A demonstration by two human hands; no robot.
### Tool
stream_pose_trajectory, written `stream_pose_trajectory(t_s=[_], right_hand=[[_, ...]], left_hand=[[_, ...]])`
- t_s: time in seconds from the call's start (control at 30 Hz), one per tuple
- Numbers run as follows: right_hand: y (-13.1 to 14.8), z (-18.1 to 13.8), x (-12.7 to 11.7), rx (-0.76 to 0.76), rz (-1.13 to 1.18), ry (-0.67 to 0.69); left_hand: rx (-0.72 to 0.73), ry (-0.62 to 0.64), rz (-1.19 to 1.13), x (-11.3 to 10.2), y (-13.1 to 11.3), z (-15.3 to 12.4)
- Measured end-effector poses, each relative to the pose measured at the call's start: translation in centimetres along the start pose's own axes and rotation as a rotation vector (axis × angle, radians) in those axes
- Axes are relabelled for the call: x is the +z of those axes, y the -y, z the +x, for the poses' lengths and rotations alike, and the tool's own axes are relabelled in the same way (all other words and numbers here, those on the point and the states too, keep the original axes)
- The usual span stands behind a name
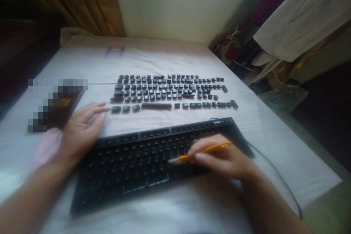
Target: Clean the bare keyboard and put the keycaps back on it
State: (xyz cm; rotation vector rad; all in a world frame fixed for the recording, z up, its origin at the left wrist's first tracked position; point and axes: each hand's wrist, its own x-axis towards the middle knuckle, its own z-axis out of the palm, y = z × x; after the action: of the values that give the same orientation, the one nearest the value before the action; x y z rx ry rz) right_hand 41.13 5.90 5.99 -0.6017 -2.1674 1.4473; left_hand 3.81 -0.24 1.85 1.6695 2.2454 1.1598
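A black keyboard base (131, 161) with its keycaps taken off lies in front of me on a white cloth. Beyond it, several loose black keycaps (170, 89) are laid out in rows like a keyboard layout. My right hand (222, 161) is closed in a pinch on a thin orange-handled brush (205, 150), whose pale tip touches the keyboard's middle. My left hand (82, 131) rests at the keyboard's upper left corner, fingers stretched flat toward the keycaps and holding nothing.
A dark phone-like object (61, 108), partly pixelated, lies left of the keycaps. The keyboard's cable (282, 186) runs off to the right. Curtains hang at back left; piled fabrics (274, 25) fill the right side beyond the table's edge.
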Motion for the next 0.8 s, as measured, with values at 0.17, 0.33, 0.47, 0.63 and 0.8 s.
stream_pose_trajectory(t_s=[0.17, 0.33, 0.47, 0.63, 0.8], right_hand=[[0.0, 0.2, 0.4, -0.063, 0.032, -0.001], [0.2, 0.0, -0.1, -0.075, 0.06, -0.043], [0.2, -0.3, -0.6, -0.044, 0.045, -0.029], [0.0, -0.3, -0.5, -0.02, -0.041, 0.011], [0.1, 0.1, -0.2, -0.036, -0.058, 0.031]], left_hand=[[0.004, 0.002, 0.004, 0.0, 0.4, 0.0], [-0.005, 0.007, 0.008, -0.1, 0.3, -0.1], [-0.022, 0.008, 0.006, -0.1, 0.2, -0.1], [-0.026, 0.009, 0.005, -0.1, -0.1, -0.1], [-0.034, 0.014, 0.011, -0.1, -0.5, -0.1]])
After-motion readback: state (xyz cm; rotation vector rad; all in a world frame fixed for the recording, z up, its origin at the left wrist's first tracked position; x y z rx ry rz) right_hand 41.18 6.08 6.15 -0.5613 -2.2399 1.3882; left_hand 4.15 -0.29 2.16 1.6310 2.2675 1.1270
